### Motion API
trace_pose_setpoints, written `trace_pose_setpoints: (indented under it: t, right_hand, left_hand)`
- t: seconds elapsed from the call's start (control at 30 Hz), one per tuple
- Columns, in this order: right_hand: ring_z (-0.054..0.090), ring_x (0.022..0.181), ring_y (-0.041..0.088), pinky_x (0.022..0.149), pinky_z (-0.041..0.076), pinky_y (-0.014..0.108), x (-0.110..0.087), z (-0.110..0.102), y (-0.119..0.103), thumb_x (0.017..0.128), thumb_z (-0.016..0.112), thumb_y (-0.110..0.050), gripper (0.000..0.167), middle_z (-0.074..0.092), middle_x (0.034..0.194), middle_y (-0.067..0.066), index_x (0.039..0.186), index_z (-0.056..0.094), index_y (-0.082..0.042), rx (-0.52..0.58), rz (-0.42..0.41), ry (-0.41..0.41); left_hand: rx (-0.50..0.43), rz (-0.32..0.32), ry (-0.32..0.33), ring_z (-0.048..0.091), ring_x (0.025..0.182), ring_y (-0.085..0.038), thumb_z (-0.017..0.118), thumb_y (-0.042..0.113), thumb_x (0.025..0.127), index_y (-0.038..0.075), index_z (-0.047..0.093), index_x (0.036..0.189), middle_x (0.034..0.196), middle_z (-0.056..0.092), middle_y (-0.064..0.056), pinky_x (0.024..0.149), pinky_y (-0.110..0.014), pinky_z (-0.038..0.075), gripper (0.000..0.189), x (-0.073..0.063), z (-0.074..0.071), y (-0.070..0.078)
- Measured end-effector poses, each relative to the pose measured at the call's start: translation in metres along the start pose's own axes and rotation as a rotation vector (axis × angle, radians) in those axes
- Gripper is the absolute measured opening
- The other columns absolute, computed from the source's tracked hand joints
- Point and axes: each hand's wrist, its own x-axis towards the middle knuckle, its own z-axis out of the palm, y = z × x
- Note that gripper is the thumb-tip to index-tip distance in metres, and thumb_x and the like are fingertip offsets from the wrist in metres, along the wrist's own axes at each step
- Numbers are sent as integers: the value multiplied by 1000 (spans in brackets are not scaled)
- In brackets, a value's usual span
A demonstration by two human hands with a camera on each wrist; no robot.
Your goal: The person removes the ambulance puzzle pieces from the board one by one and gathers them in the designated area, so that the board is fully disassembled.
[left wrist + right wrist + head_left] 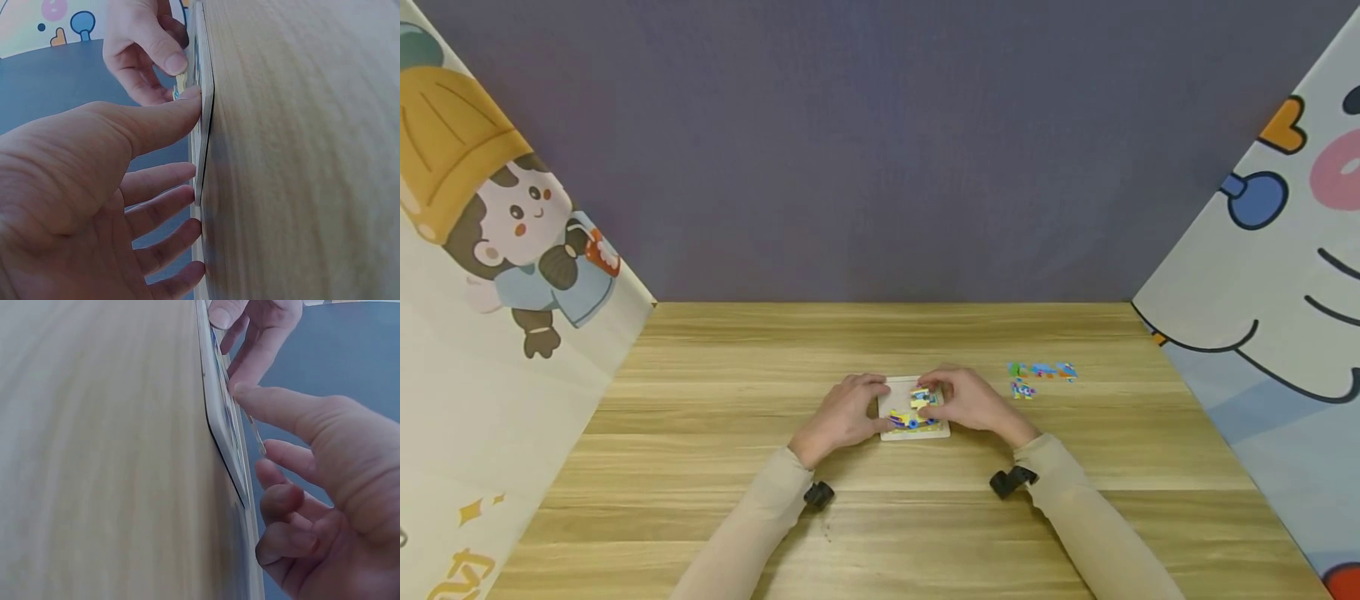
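Note:
A pale, thin puzzle board (900,390) lies flat on the table, with yellow and blue pieces (912,423) set along its near side. Over its right part, my right hand (972,402) pinches a small yellow puzzle piece (920,398) between thumb and index finger. That piece is tilted edge-on in the right wrist view, its other fingers curled loosely below. On the board's left side rests my left hand (846,414). Its thumb (169,115) presses at the near-left part of the board, while the other fingers extend fairly straight along the edge.
Several loose, colourful puzzle pieces (1043,370) lie in a row to the right of the board, with one more piece (1022,390) just nearer. A dark panel (880,167) rises behind the wooden table (737,350). Cartoon-printed walls (595,350) flank both sides.

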Motion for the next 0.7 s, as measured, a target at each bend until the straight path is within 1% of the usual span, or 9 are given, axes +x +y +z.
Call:
trace_pose_setpoints:
  t: [0.13,0.37,0.53,0.7]
  right_hand:
    - [52,78,12,66,46,27,-3,-4,3,89,88,-38,52,69,107,-2,132,75,-12,-20,3,30]
    - [49,67,10,58,42,25,-10,-9,9,88,89,-33,50,69,100,-7,131,75,-13,-5,38,43]
    - [48,65,11,56,41,25,-15,-14,12,86,90,-34,51,70,100,-6,130,75,-14,-10,66,68]
    - [50,65,10,57,43,25,-21,-18,19,86,91,-35,51,71,101,-6,131,75,-17,-19,84,83]
  left_hand:
    - [-4,-1,3,48,149,-39,82,37,95,4,66,143,160,55,-12,123,-61,40,60,-1,0,0]
    - [-4,-9,4,46,150,-39,82,37,94,5,66,144,160,54,-11,124,-60,38,61,-1,-1,1]
    - [-1,-12,3,45,151,-38,82,37,94,5,65,144,161,54,-11,125,-60,38,62,-1,0,1]
    - [-2,-10,-3,46,151,-38,82,37,95,5,65,145,161,53,-11,125,-60,37,62,-1,0,0]
